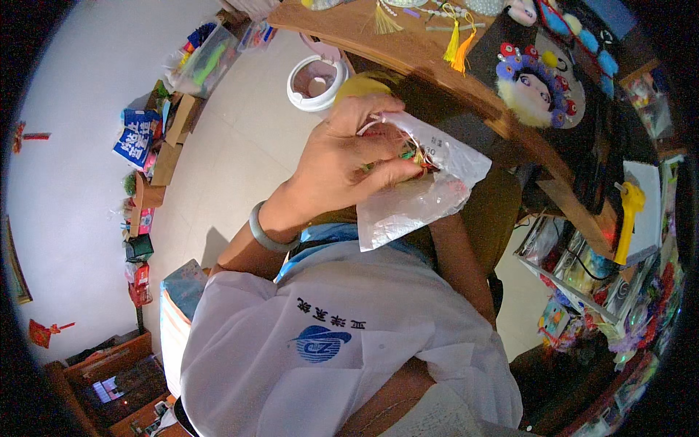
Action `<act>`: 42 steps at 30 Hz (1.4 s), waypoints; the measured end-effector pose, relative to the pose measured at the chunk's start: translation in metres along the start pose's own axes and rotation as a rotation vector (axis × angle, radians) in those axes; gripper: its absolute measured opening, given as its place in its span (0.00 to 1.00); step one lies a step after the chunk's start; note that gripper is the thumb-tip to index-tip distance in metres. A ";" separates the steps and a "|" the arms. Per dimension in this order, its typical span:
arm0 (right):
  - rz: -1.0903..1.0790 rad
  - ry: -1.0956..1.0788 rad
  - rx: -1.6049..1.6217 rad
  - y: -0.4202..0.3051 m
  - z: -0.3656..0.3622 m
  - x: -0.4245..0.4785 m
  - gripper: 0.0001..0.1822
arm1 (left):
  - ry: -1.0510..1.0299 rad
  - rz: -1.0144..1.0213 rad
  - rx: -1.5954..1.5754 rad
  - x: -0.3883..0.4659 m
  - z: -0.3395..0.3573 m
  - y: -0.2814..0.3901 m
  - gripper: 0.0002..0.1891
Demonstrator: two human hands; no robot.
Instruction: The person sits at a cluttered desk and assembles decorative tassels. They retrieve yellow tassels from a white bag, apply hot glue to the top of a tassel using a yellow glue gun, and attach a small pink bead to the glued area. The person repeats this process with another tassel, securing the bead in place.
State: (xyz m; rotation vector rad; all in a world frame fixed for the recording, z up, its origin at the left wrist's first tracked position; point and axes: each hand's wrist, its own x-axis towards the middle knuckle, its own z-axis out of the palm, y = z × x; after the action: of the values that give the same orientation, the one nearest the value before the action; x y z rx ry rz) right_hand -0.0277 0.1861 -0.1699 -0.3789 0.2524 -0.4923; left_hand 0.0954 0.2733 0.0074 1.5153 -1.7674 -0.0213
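Note:
My left hand [349, 147], with a pale bangle on its wrist, is closed on a clear plastic bag [404, 210] in front of my body. Small red, green and gold pieces and thin cords [419, 155] show between its thumb and fingers; whether they lie inside the bag cannot be told. The bag bears printed writing and hangs tilted. My right forearm rises to the bag from below, but the right hand is hidden behind it. Above them is the wooden table [349, 35], with a yellow tassel [452, 43] and an orange tassel [464, 52] over its edge.
A white round bin [318, 82] stands on the floor at the table's left end. A furry headpiece with purple trim [532, 90] lies on the table. At right are a yellow glue gun [629, 218] and a rack [573, 278] of craft supplies. Boxes [183, 117] line the left wall.

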 end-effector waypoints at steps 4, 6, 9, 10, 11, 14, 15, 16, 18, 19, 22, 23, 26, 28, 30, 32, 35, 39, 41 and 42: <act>-0.018 0.005 -0.057 0.003 -0.007 0.005 0.28 | -0.087 0.018 0.126 -0.003 0.005 -0.008 0.08; -0.054 0.007 -0.209 0.010 -0.020 0.005 0.28 | -0.157 -0.140 0.140 0.003 0.003 0.001 0.11; -0.154 0.020 -0.582 0.021 -0.034 0.004 0.27 | -0.172 -0.007 0.306 0.009 0.009 0.000 0.16; -0.147 0.045 -0.543 0.023 -0.031 0.005 0.27 | -0.212 0.023 0.360 0.009 0.013 -0.003 0.18; -0.099 0.066 -0.342 0.022 -0.028 0.006 0.26 | -0.226 0.069 0.397 0.010 0.013 -0.006 0.18; 0.001 0.016 0.231 0.022 -0.035 0.008 0.25 | -0.237 0.049 0.299 0.010 0.013 -0.007 0.12; 0.032 -0.109 0.385 0.021 -0.036 0.007 0.26 | -0.201 -0.056 0.134 0.010 0.012 -0.005 0.08; 0.013 -0.029 0.296 0.021 -0.038 0.007 0.25 | -0.165 -0.077 -0.039 0.011 0.012 -0.006 0.07; -0.023 0.131 0.119 0.016 -0.031 0.005 0.24 | -0.123 -0.038 -0.172 0.018 0.001 -0.008 0.08; -0.043 0.114 0.048 0.013 -0.026 0.004 0.24 | -0.109 -0.100 -0.277 0.020 -0.004 -0.012 0.08; -0.068 0.062 -0.036 0.007 -0.016 0.003 0.21 | -0.001 -0.347 -0.724 0.020 -0.012 -0.024 0.03; -0.062 0.057 0.022 0.008 -0.021 -0.001 0.21 | -0.022 -0.421 -0.793 0.019 -0.015 -0.032 0.03; -0.055 0.029 0.100 0.007 -0.027 -0.008 0.21 | -0.058 -0.575 -1.015 0.030 -0.020 -0.059 0.08; -0.050 0.002 0.127 0.004 -0.023 -0.010 0.22 | -0.025 -0.626 -1.167 0.035 -0.018 -0.069 0.08; -0.066 -0.039 0.143 0.003 -0.022 -0.012 0.22 | 0.017 -0.657 -1.247 0.037 -0.015 -0.077 0.10; -0.110 -0.111 0.137 0.004 -0.027 -0.012 0.23 | 0.026 -0.658 -1.235 0.040 -0.015 -0.077 0.09; -0.133 -0.105 0.153 0.003 -0.026 -0.012 0.24 | 0.041 -0.646 -1.222 0.043 -0.011 -0.082 0.09; -0.101 0.188 0.093 -0.008 0.001 -0.012 0.27 | 0.057 -0.630 -1.093 0.048 -0.010 -0.091 0.08; -0.139 0.046 0.070 -0.004 -0.016 -0.010 0.26 | 0.120 -0.605 -0.845 0.058 -0.007 -0.102 0.10; -0.123 -0.008 0.201 -0.004 -0.019 -0.011 0.26 | 0.149 -0.591 -0.725 0.064 -0.004 -0.110 0.11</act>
State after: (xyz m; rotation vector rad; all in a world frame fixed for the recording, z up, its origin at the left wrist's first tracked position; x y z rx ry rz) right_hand -0.0447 0.1826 -0.1833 -0.2006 0.1701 -0.6310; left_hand 0.1904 0.1895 -0.0085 1.3701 -0.9678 -0.7400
